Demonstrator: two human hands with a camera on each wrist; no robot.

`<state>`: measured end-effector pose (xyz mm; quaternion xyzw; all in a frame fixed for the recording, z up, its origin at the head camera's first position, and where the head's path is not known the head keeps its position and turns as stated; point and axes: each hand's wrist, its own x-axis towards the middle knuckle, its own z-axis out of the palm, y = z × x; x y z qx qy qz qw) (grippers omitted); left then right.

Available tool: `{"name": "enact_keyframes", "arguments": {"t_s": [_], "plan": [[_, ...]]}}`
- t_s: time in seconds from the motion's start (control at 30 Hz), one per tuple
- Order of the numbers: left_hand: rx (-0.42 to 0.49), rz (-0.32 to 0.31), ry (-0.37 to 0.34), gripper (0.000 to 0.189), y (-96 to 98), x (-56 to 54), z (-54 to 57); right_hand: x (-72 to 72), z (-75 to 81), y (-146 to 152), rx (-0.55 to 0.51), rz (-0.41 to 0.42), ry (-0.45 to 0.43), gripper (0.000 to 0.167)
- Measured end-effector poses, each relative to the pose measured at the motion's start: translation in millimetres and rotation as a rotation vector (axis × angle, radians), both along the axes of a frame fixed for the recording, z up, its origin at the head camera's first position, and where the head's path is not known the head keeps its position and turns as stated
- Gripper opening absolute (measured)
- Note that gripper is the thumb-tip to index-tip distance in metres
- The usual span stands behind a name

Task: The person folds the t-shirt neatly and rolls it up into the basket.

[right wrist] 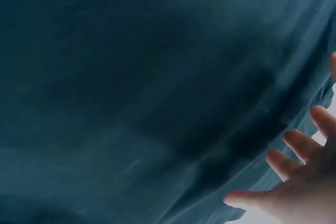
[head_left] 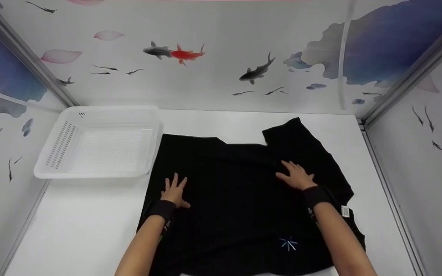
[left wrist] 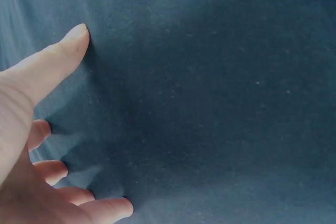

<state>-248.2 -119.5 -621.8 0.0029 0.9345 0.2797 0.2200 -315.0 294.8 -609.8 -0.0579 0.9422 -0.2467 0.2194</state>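
Observation:
A black T-shirt [head_left: 228, 199] lies spread sideways over the white table, one sleeve [head_left: 294, 134] pointing to the back right. A small pale starburst print [head_left: 288, 243] shows near its front edge, and a white tag [head_left: 345, 211] sits by the neck at the right. On the shirt's left part rests my left hand [head_left: 174, 193], fingers spread; its fingertips touch the cloth in the left wrist view. My right hand [head_left: 297, 176] is over the shirt near the sleeve, fingers extended and apart. In the right wrist view, soft folds run through the fabric beside that hand [right wrist: 304, 177].
A white perforated plastic basket [head_left: 102, 174] stands at the table's back left, beside the shirt's edge. White panels printed with fish and petals [head_left: 213, 84] enclose the table [head_left: 86, 230] at the back and both sides, with metal frame bars [head_left: 393, 214] at the corners.

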Motion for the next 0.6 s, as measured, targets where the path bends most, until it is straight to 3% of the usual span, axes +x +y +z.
{"name": "enact_keyframes", "arguments": {"t_s": [0.1, 0.2, 0.27, 0.37, 0.47, 0.53, 0.6], "plan": [[0.006, 0.003, -0.011, 0.092, -2.8, -0.2, 4.9, -8.4, 0.1, -5, -0.004, -0.047, -0.127, 0.071], [0.017, 0.010, -0.021, 0.092, -4.1, -0.8, 6.3, -13.1, -1.1, 1, -0.033, -0.076, -0.184, 0.070], [0.025, 0.012, -0.007, 0.091, -4.0, -1.8, 4.5, -13.6, -1.6, 7, -0.069, -0.075, -0.176, 0.069], [0.032, 0.005, 0.045, 0.088, -3.9, -2.1, -0.7, -6.0, -2.3, 15, -0.120, -0.059, -0.086, 0.065], [0.055, -0.028, 0.136, 0.081, -7.0, 5.4, -5.4, 19.8, -3.2, 21, -0.137, -0.064, 0.043, 0.061], [0.081, -0.062, 0.203, 0.075, -11.5, 16.9, -6.0, 48.2, -4.8, 25, -0.120, -0.097, 0.135, 0.058], [0.110, -0.096, 0.267, 0.071, -16.3, 35.0, -4.1, 84.3, -7.1, 31, -0.080, -0.163, 0.222, 0.054]]}}
